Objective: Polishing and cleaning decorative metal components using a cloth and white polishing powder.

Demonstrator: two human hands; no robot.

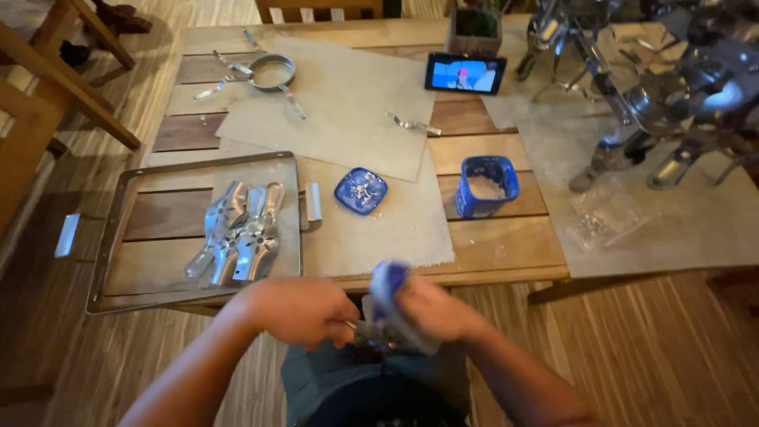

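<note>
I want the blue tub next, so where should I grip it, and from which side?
Grip the blue tub by its outer walls just below the rim, coming from above on the near side. It stands upright and open with pale powder inside, so keep it level. Both hands are busy: left hand, right hand.

Slatted wooden counter [506, 245] in warm dim light, striped wood-plank floor [656, 348] around it, wooden chair frame [47, 87] beyond the counter's left edge, another chair [316, 9] at the far edge
</note>
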